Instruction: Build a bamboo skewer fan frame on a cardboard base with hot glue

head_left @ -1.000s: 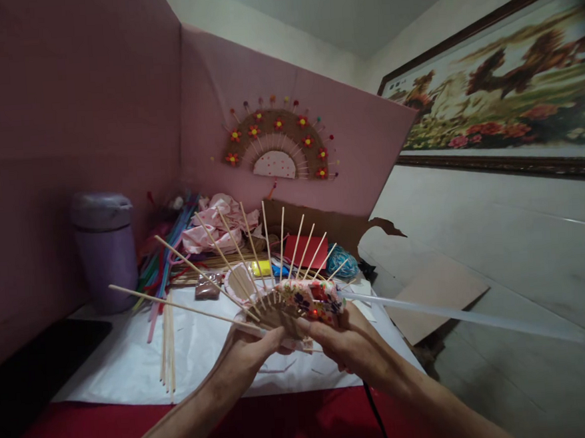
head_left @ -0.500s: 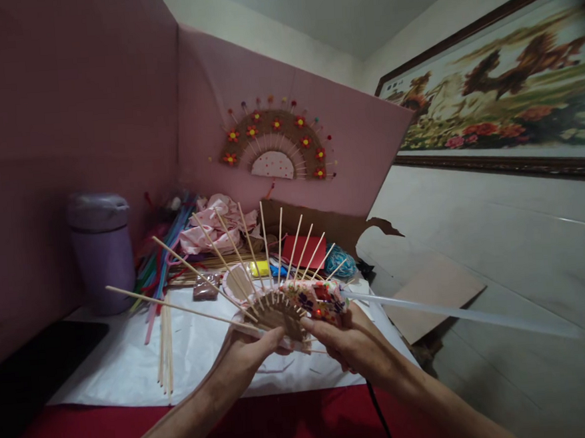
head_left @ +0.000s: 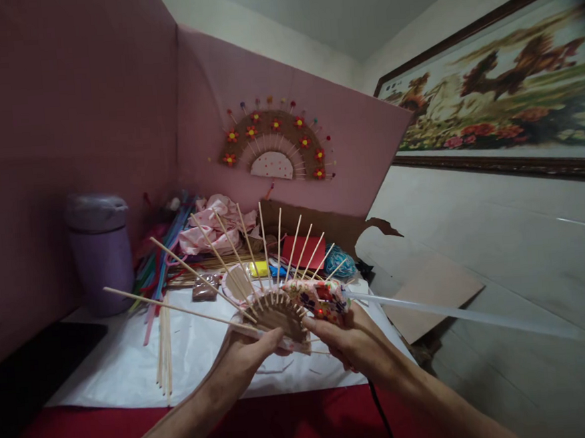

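My left hand (head_left: 258,345) is closed on the lower edge of a half-round cardboard piece (head_left: 280,323), thumb on its face. Thin wooden sticks (head_left: 279,236) fan out from its curved rim. My right hand (head_left: 348,338) grips a glue gun (head_left: 321,297) with a flowered body and a small red light. A long translucent glue stick (head_left: 429,309) juts from its back to the right, and a black cord (head_left: 381,413) hangs below. The gun lies close against the right side of the fan; its nozzle is hard to make out.
On the white sheet (head_left: 117,365) lie loose sticks (head_left: 164,355), a brown packet (head_left: 206,288), pink cloth (head_left: 217,227), red paper (head_left: 305,251) and blue yarn (head_left: 340,262). A purple tumbler (head_left: 102,255) stands left, near a dark flat object (head_left: 42,370). A finished-looking flowered fan (head_left: 276,123) is on the pink board (head_left: 357,134).
Almost nothing differs. The whole view has shifted very slightly; both hands keep their hold on the stick fan and the glue gun.
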Action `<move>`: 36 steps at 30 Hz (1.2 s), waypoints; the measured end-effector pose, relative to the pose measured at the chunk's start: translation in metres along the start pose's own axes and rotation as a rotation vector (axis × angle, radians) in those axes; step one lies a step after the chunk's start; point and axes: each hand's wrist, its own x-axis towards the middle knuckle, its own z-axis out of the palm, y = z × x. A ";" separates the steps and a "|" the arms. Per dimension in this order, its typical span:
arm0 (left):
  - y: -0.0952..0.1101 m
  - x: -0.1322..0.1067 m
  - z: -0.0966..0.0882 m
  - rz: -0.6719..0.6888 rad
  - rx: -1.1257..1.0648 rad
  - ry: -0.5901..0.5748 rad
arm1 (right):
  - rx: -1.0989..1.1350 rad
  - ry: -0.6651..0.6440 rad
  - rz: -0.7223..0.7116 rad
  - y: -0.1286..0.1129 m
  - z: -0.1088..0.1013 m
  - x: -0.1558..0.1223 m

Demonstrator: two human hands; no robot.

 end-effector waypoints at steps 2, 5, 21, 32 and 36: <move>0.001 0.000 0.000 -0.009 -0.002 -0.007 | -0.009 -0.003 0.017 0.001 -0.001 -0.001; 0.004 0.000 0.001 -0.021 0.004 0.003 | -0.021 0.001 0.038 0.002 -0.001 -0.001; 0.001 0.001 -0.001 -0.024 -0.028 0.009 | 0.024 -0.018 -0.028 -0.004 0.003 0.000; 0.006 -0.001 0.001 -0.039 -0.017 0.041 | 0.025 0.012 -0.036 -0.007 0.001 -0.003; 0.008 0.000 0.002 -0.041 -0.037 0.024 | 0.034 0.015 -0.028 -0.006 0.001 -0.004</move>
